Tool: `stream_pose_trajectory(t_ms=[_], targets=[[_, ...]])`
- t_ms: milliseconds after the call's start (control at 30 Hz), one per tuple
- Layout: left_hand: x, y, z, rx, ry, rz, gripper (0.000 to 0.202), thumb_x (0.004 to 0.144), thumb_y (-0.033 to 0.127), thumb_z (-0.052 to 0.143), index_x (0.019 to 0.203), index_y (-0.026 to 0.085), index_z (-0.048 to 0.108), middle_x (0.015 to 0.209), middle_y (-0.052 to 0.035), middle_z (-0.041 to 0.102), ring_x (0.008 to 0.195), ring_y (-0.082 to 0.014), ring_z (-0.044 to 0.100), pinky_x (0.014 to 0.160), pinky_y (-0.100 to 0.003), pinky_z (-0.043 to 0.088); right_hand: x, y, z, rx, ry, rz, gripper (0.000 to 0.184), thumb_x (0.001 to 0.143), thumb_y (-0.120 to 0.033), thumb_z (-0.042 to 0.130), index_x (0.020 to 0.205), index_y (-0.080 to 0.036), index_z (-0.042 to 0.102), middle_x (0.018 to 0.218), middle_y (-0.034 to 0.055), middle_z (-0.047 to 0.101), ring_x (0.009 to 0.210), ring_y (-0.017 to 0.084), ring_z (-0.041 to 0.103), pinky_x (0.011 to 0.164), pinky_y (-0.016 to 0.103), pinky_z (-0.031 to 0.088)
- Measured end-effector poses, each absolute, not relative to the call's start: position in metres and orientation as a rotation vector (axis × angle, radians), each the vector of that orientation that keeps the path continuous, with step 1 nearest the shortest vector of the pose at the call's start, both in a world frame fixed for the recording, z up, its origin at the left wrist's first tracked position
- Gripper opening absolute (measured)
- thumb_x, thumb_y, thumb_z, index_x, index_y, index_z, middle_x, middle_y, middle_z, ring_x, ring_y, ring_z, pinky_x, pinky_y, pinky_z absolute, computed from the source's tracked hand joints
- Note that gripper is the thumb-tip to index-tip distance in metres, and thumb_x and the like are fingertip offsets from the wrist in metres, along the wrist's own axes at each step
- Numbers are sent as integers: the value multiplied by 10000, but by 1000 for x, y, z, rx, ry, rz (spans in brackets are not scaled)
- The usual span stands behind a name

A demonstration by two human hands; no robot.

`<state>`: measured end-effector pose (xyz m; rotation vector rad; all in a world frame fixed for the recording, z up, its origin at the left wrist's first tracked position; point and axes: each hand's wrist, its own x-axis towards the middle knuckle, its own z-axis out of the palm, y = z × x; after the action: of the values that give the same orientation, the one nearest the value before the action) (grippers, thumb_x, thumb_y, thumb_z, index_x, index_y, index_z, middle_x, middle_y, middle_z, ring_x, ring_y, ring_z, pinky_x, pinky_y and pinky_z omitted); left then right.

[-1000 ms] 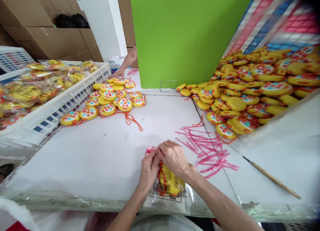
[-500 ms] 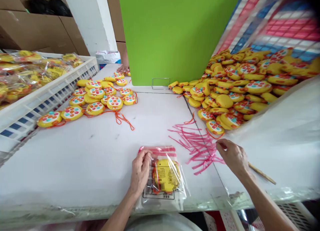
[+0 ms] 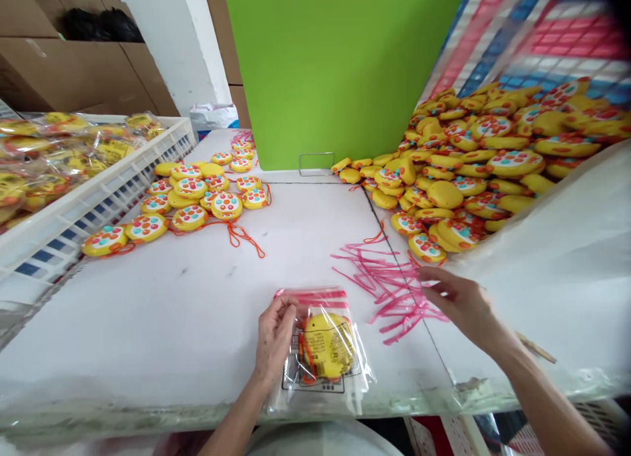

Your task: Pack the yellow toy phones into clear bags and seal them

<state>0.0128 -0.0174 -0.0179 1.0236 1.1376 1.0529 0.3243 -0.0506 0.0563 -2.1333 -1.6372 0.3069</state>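
A clear plastic bag (image 3: pixel 362 377) with a pink-striped top lies flat near the table's front edge. Inside it is a yellow toy (image 3: pixel 329 344) with an orange cord, its printed back facing up. My left hand (image 3: pixel 277 338) pinches the bag's upper left edge between thumb and fingers. Over the right end of some loose pink plastic strips (image 3: pixel 379 278) is my right hand (image 3: pixel 458 301), fingers stretched leftward, with a gap between them and the thumb. Nothing shows in it. A thin wooden stick (image 3: pixel 537 347) lies partly behind my right forearm.
A big heap of yellow toys (image 3: pixel 444 194) fills the back right. More toys with orange cords (image 3: pixel 227 206) lie at the back left, beside a white crate (image 3: pixel 170 140) of bagged toys. A green panel (image 3: pixel 340 68) stands upright at the back.
My right hand has shifted a little left and its fingers have parted. Another person's hand at the back left has gone from view. My left hand keeps its hold on the bag.
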Motion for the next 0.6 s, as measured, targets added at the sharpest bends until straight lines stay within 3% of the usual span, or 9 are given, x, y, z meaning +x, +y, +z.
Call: stream_pose_trajectory(t_ms=[100,167,267,400,500,600], targets=[[13,-18,-16,1026,1150,1038,131,846,304,506,835,180,549,767,-1,652,722,-141,612,706,-234,453,285,-41,51,-2050,-1801,577,163,791,-310,511,734,-215,631,617,-10,622,552,141,556,541,251,415],[13,-18,-16,1040,1149,1024,148,855,316,495,846,178,549,791,-17,666,741,-153,623,728,-255,463,263,-35,47,-2024,-1875,623,151,785,-272,515,666,-207,583,596,-18,598,550,137,546,526,247,395],[13,-18,-18,1075,1138,1039,151,864,309,485,850,173,548,799,-30,675,763,-157,622,737,-261,468,251,-33,44,-1948,-1874,636,132,772,-221,498,849,-206,605,814,15,646,627,142,587,575,260,443],[13,-17,-20,1069,1120,1055,154,864,309,489,851,167,548,796,-31,668,745,-151,615,703,-251,473,271,-43,48,-1834,-1792,849,511,774,-279,508,1282,-248,457,988,54,639,816,195,633,660,315,522],[14,-17,-19,1072,1116,1049,159,866,311,488,847,165,548,801,-31,665,744,-150,617,707,-250,474,290,-51,51,-1869,-1701,461,426,764,-241,475,1184,-251,542,1120,80,597,1105,253,535,849,397,484],[14,-17,-17,1062,1109,1048,168,865,324,490,855,166,548,806,-33,670,759,-158,629,734,-261,475,298,-57,50,-1752,-1615,477,229,794,-211,434,928,-229,619,1168,72,590,1102,232,542,834,347,485]])
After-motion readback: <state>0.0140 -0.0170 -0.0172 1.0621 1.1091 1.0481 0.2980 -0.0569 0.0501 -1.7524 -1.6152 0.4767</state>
